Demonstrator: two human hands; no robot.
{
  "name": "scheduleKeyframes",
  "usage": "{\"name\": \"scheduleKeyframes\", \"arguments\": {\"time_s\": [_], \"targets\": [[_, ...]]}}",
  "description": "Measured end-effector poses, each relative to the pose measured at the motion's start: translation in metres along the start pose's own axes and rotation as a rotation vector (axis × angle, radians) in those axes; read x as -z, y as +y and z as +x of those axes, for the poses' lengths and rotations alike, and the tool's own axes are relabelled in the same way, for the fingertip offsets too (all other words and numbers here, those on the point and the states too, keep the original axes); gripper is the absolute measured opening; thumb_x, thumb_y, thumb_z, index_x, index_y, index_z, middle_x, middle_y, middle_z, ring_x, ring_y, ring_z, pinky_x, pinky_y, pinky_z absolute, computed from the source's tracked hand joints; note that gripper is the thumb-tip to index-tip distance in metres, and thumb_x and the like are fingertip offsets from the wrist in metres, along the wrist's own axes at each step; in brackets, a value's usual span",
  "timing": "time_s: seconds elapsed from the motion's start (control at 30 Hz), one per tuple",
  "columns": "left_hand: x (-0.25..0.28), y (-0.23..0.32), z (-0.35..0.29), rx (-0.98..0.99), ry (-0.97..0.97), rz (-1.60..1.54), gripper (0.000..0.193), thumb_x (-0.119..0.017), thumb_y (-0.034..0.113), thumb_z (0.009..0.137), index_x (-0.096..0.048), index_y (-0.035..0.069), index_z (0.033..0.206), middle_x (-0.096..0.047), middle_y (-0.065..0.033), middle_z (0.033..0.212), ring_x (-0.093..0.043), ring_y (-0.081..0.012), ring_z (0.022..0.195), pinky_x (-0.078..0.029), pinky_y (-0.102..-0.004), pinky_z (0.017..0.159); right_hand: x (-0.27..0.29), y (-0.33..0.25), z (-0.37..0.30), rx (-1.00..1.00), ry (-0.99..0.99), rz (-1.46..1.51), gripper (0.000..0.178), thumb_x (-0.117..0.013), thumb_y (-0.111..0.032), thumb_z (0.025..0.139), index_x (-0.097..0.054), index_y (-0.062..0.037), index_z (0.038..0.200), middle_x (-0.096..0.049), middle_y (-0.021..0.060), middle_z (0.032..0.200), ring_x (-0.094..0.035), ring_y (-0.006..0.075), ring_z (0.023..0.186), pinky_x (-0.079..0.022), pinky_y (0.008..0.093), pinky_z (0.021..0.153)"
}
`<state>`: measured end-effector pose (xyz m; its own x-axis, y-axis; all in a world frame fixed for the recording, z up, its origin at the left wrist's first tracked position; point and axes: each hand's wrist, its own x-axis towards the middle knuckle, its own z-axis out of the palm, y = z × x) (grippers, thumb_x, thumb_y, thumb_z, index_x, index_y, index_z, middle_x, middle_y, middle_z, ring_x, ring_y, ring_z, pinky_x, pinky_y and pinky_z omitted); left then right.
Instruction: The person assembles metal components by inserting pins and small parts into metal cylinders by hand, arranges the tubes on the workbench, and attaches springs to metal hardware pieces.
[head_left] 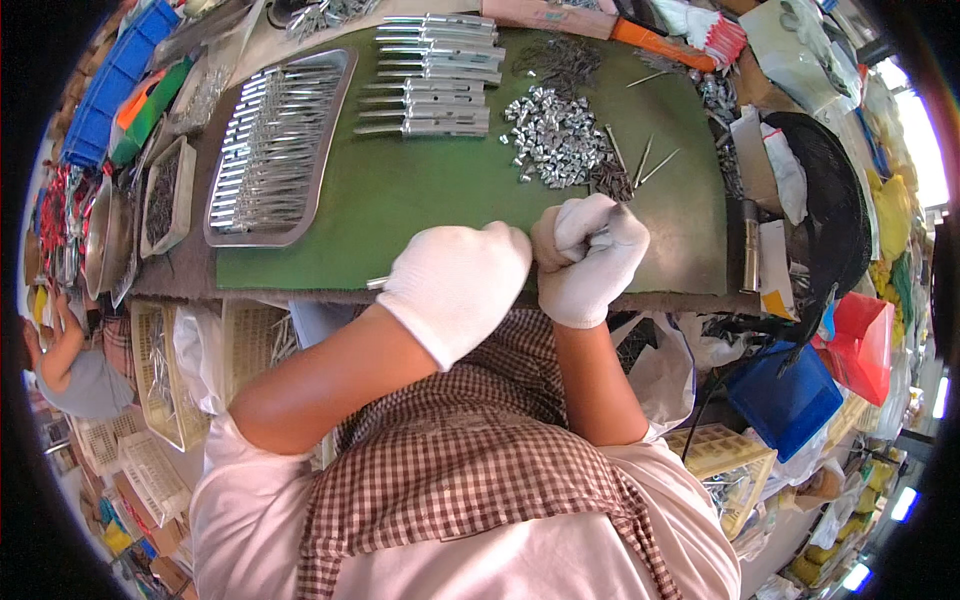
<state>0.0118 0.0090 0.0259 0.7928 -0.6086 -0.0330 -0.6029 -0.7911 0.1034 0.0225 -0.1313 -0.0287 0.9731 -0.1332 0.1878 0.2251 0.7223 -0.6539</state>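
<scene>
- Head view: I'm seeing one left hand (462,288) gripping one metal rod (376,283).
- One right hand (592,262) is showing curled fingers; grip, I cannot tell.
- One tray (252,240) is holding many slim tools (265,150).

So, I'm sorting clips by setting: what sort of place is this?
Probably a metal assembly workshop: a tray of slim metal parts, a heap of silvery bits and a stack of longer metal pieces show it.

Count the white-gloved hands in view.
2. The left hand is at the near edge of the green mat; the right hand is close beside it. No others show, though some could be hidden in the clutter.
</scene>
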Motion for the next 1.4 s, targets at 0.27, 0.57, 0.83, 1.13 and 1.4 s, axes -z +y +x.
{"name": "scheduleKeyframes", "arguments": {"time_s": [0.27, 0.57, 0.83, 1.13, 1.4], "targets": [[-0.017, -0.019, -0.016, -0.013, 0.155, -0.042, 0.013, -0.063, 0.024, 0.089, -0.062, 0.011, 0.09, -0.065, -0.009, 0.079, -0.069, -0.0281, 0.068, -0.056, -0.0386, 0.057, 0.005, -0.001, 0.003, -0.139, 0.15, 0.206, 0.048, -0.037, -0.037, 0.099, -0.042, -0.0069, 0.062, -0.028, -0.0004, 0.051, -0.026, 0.012, 0.045, -0.019, 0.0302, 0.044], [-0.06, -0.106, -0.243, 0.941, 0.503, -0.055, 0.027, -0.068, 0.032, 0.089, -0.068, 0.009, 0.102, -0.069, -0.0139, 0.093, -0.067, -0.0336, 0.088, -0.052, -0.0424, 0.075, 0.02, -0.016, 0.009, -0.16, -0.016, -0.037, 0.047, -0.037, -0.037, 0.102, -0.042, -0.0089, 0.065, -0.026, -0.0031, 0.052, -0.022, 0.0096, 0.044, -0.015, 0.0277, 0.043], [-0.147, -0.115, -0.392, 1.307, 0.007, -0.227, 0.034, -0.061, 0.036, 0.093, -0.071, 0.006, 0.104, -0.069, -0.0199, 0.104, -0.065, -0.0385, 0.1, -0.051, -0.0467, 0.087, 0.004, -0.011, 0.011, -0.186, 0.053, -0.13, 0.039, -0.044, -0.033, 0.101, -0.047, -0.0079, 0.071, -0.026, -0.0036, 0.054, -0.023, 0.0083, 0.044, -0.017, 0.0277, 0.044], [0.003, -0.104, -0.134, 0.273, 0.67, -0.134, 0.025, -0.07, 0.002, 0.079, -0.071, 0.006, 0.105, -0.069, -0.013, 0.098, -0.067, -0.0316, 0.088, -0.055, -0.039, 0.078, 0.015, -0.015, -0.018, 0.099, -0.012, -0.872, 0.029, -0.042, -0.004, 0.1, -0.063, -0.0001, 0.12, -0.061, 0.0046, 0.093, -0.051, 0.0079, 0.073, -0.043, 0.0222, 0.069], [-0.002, -0.141, 0.119, 0.165, 0.693, -0.101, 0.035, -0.055, 0.035, 0.096, -0.063, 0.006, 0.113, -0.065, -0.0168, 0.11, -0.062, -0.0371, 0.104, -0.05, -0.0457, 0.091, 0.019, -0.016, -0.023, 0.183, -0.021, -1.145, 0.021, -0.053, -0.001, 0.093, -0.065, 0.003, 0.109, -0.066, 0.0137, 0.09, -0.063, 0.0213, 0.079, -0.05, 0.0309, 0.076]]}}
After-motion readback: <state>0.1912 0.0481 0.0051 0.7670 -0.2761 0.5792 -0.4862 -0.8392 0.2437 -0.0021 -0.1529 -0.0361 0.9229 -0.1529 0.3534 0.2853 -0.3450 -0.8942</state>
